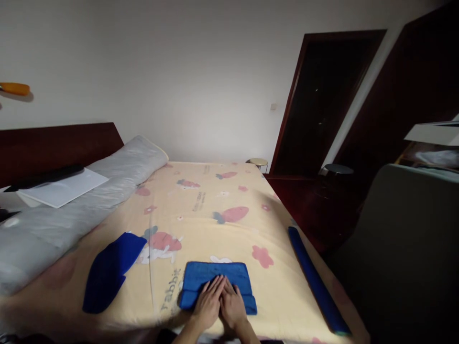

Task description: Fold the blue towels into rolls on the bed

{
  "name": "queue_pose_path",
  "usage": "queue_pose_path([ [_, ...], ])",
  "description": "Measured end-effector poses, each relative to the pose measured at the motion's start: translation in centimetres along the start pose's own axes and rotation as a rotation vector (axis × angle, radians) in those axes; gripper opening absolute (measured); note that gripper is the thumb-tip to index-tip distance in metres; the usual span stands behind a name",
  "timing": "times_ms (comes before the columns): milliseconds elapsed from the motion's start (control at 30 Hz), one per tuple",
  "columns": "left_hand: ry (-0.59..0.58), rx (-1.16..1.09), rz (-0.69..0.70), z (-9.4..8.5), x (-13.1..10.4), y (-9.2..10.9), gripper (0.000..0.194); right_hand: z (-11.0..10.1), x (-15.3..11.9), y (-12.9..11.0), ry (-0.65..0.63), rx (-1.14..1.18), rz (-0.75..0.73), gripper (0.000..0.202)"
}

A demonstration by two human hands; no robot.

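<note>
Left hand (pixel 210 303) and right hand (pixel 234 306) flat on blue cloth (pixel 218 271)

We see both hands palm down at the bed's near edge, fingers straight, fingertips meeting. Neither is closed around anything; both press on the cloth, which lies between them and the patterned sheet (pixel 229 239). We note a folded band along the cloth's near side. To the left, apart from it, we record a darker blue piece (pixel 107 274), irregular in outline; to the right, a long blue roll (pixel 315 282) along the bed's side. Beyond the left piece we find grey bedding (pixel 118 167), with a white panel (pixel 68 186) resting on it. Farther off, we log a pale-topped stool (pixel 258 161) past the bed's far end and a dark door (pixel 324 105).
</note>
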State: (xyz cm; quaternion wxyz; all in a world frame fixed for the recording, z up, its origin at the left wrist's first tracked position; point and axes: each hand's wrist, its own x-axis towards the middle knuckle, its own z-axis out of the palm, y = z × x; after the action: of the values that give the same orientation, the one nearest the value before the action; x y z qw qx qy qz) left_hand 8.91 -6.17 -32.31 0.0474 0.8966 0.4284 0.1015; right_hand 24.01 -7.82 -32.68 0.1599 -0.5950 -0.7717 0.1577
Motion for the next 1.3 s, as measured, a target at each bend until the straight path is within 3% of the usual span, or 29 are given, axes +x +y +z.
queue_pose_path([
  [100,-0.020,0.028,-0.169,-0.2,-0.7,-3.2,0.054,-1.3,-0.1,2.8,0.047,-0.077,0.170,0.054],
  [233,0.094,0.173,-0.433,-1.4,-4.4,-9.7,0.051,-3.8,-2.4,9.0,0.119,-0.188,0.363,0.056],
  [333,0.212,0.250,-0.372,-2.4,-7.5,-13.0,0.051,-5.1,-4.8,12.3,0.228,-0.272,0.275,0.054],
  [400,0.241,0.261,-0.270,-3.0,-9.2,-13.7,0.051,-5.7,-6.1,13.3,0.322,-0.302,0.181,0.051],
  [467,0.212,0.247,-0.176,-3.4,-10.3,-13.1,0.053,-5.8,-6.9,13.3,0.394,-0.297,0.109,0.050],
  [567,0.080,0.198,-0.050,-3.2,-10.7,-10.4,0.066,-4.8,-7.4,11.7,0.426,-0.262,-0.065,0.051],
  [667,-0.110,0.137,-0.008,-2.7,-9.9,-7.2,0.082,-2.7,-7.7,9.6,0.334,-0.226,-0.282,0.053],
  [767,-0.256,0.103,-0.067,-2.7,-8.7,-5.3,0.084,-0.9,-7.9,8.6,0.239,-0.210,-0.343,0.066],
  [867,-0.279,0.098,-0.140,-3.2,-7.5,-4.8,0.077,-0.4,-7.8,8.5,0.244,-0.201,-0.285,0.067],
  [1000,-0.257,0.089,-0.214,-3.6,-6.0,-4.7,0.064,-1.6,-6.5,7.6,0.247,-0.160,-0.205,0.060],
  [1167,-0.230,0.056,-0.321,-4.8,-4.2,-4.3,0.057,-3.8,-4.0,5.2,0.174,-0.165,0.082,0.037],
  [1300,-0.274,0.062,-0.382,-5.9,-3.2,-4.4,0.044,-4.2,-2.6,5.1,0.153,-0.206,0.187,0.038],
])
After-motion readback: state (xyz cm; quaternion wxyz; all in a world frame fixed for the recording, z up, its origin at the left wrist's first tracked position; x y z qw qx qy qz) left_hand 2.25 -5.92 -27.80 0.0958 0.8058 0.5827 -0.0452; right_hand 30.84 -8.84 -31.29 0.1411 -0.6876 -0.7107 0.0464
